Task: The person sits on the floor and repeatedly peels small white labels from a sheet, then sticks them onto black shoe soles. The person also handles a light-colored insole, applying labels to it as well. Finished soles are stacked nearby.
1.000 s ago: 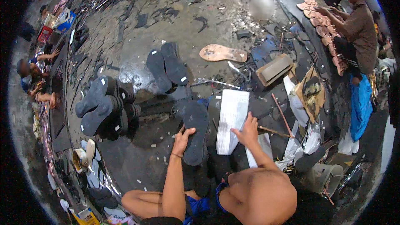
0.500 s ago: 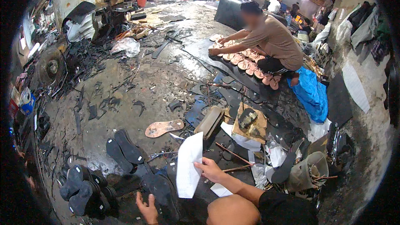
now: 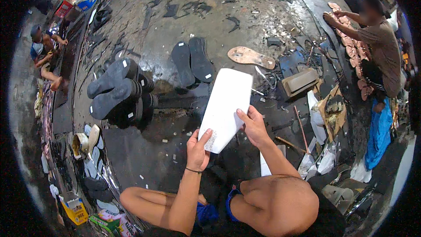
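Observation:
I hold a white paper sheet [image 3: 226, 105] in both hands, tilted up over the dark floor. Small dark print shows at its lower left corner. My left hand [image 3: 198, 151] grips that corner, thumb on top, while my right hand [image 3: 253, 125] pinches the right edge. Beyond the sheet lie two black shoe soles [image 3: 201, 60], side by side, each with a small white label. To the left is a pile of similar black soles [image 3: 116, 85], also labelled. A worn tan insole [image 3: 251, 57] lies beyond the sheet to the right.
A brown block [image 3: 300, 82], sticks and torn cardboard [image 3: 333, 107] lie to the right. A co-worker [image 3: 379, 39] bends over rows of pink sandals [image 3: 354, 55] at far right; another person [image 3: 44, 50] sits at far left. Boxes and light soles line the left side.
My left hand has come from open and empty to gripping the sheet, which my right hand held alone. The view has turned down and left.

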Available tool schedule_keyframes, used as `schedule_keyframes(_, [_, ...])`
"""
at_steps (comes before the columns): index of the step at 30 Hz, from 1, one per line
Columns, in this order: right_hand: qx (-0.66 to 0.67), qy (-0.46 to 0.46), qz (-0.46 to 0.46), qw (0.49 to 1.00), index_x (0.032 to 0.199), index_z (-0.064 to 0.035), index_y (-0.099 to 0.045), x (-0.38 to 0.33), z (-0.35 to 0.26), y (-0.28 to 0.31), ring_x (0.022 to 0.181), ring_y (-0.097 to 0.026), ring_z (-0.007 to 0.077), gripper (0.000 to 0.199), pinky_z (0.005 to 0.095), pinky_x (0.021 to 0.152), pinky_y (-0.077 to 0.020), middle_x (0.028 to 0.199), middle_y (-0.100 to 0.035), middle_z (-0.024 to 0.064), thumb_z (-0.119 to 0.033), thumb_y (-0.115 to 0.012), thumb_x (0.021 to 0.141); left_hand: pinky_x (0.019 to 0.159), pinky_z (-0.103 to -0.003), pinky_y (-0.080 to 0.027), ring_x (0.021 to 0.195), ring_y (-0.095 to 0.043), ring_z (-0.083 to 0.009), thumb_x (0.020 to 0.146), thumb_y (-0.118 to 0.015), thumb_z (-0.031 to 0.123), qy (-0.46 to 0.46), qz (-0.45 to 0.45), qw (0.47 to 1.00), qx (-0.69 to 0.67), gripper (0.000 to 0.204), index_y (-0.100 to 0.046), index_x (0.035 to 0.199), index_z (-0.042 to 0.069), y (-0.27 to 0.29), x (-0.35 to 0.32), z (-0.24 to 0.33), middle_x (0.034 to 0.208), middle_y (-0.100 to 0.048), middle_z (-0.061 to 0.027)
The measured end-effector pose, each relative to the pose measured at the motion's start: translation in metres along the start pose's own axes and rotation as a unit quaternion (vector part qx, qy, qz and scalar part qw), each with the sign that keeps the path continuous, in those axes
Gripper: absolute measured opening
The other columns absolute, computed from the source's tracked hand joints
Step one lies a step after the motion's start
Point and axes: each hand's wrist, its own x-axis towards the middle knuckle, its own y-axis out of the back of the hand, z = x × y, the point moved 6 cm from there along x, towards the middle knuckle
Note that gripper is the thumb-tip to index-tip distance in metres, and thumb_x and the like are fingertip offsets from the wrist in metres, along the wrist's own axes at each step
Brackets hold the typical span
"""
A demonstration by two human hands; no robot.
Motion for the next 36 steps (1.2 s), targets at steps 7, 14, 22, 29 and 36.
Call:
schedule_keyframes(7, [-0.323,0.184,-0.145,0.917,0.105,-0.0059,-0.072,-0.042,-0.049,-0.027,0.085,-0.070,0.0232,0.015,0.0359,0.077,-0.0561,0.100,-0.068,0.0104,-0.008,-0.072,0.090,0.097,-0.038,-0.055,0.109,-0.068,-0.0217,0.101,-0.060,0.011,0.025,0.006,0.998,0.050,0.032,-0.057,0.130,-0.001,0.027,0.003,-0.014,0.120,-0.068,-0.0100])
schedule_keyframes(14, [-0.372,0.206,-0.180,0.887,0.101,-0.0073,-0.073,-0.043,-0.036,-0.033,0.084,-0.069,0.0259,0.014,0.0373,0.074,-0.0556,0.094,-0.068,0.0094,-0.014,-0.075,0.089,0.091,-0.037,-0.057,0.106,-0.069,-0.0225,0.100,-0.059,0.009,0.053,-0.004,0.999,0.005,0.034,-0.057,0.132,-0.001,0.025,-0.002,-0.012,0.122,-0.068,-0.0108])
schedule_keyframes(22, [-0.419,0.244,-0.183,0.855,0.090,-0.0075,-0.066,-0.055,-0.036,-0.048,0.086,-0.065,0.0307,0.013,0.0423,0.075,-0.0545,0.091,-0.062,0.0109,-0.019,-0.072,0.088,0.086,-0.032,-0.055,0.098,-0.070,-0.0174,0.091,-0.075,0.005,-0.028,0.102,0.986,0.126,0.032,-0.067,0.120,-0.003,0.024,-0.004,-0.013,0.113,-0.072,-0.0087])
schedule_keyframes(29, [-0.302,0.215,-0.159,0.915,0.106,-0.0047,-0.062,-0.053,-0.036,-0.044,0.084,-0.068,0.0298,0.022,0.0390,0.074,-0.0554,0.093,-0.068,0.0112,-0.007,-0.073,0.088,0.085,-0.029,-0.052,0.095,-0.067,-0.0140,0.092,-0.076,0.009,-0.060,0.122,0.979,0.151,0.033,-0.065,0.119,-0.006,0.023,-0.004,-0.010,0.109,-0.072,-0.0080])
schedule_keyframes(36, [-0.298,0.174,-0.188,0.920,0.126,-0.0084,-0.057,-0.049,-0.039,-0.048,0.090,-0.070,0.0316,0.037,0.0426,0.078,-0.0553,0.089,-0.072,0.0102,-0.009,-0.069,0.091,0.084,-0.028,-0.052,0.095,-0.066,-0.0128,0.093,-0.075,0.012,-0.073,0.118,0.977,0.160,0.031,-0.066,0.118,-0.005,0.016,-0.007,-0.011,0.109,-0.072,-0.0071])
